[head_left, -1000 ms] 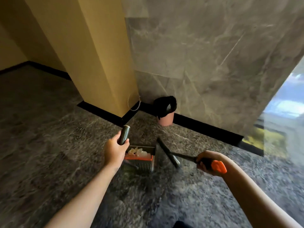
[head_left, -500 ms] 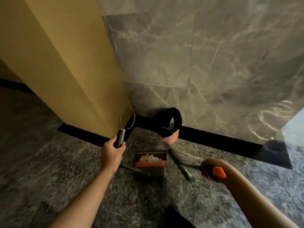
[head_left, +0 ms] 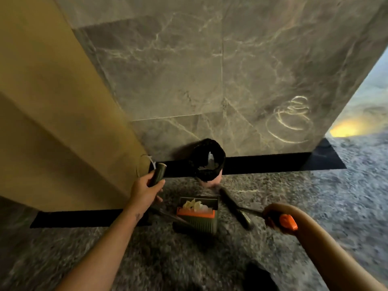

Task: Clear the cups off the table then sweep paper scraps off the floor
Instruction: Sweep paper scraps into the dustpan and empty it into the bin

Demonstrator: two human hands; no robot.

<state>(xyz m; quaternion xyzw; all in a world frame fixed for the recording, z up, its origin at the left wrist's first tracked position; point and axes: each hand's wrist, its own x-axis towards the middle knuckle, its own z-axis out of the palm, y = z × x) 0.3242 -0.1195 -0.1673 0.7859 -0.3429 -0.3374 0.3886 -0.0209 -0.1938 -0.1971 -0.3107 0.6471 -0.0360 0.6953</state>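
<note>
A: Where are the paper scraps [head_left: 194, 204] found?
B: They are heaped in the dustpan [head_left: 197, 220], between the two hands and slightly ahead of them. The bin [head_left: 207, 162] is seen just beyond.
A: How are the hands occupied?
B: The dustpan handle [head_left: 159, 174] is clasped by the left hand [head_left: 144, 189]. The broom [head_left: 234, 206] is gripped at its orange end by the right hand [head_left: 273, 216].
A: How should the load be handled?
B: The scraps are judged light, loose and easily spilled. The rigid pan is best held by its handle and kept level until it is tipped over the bin.
</note>
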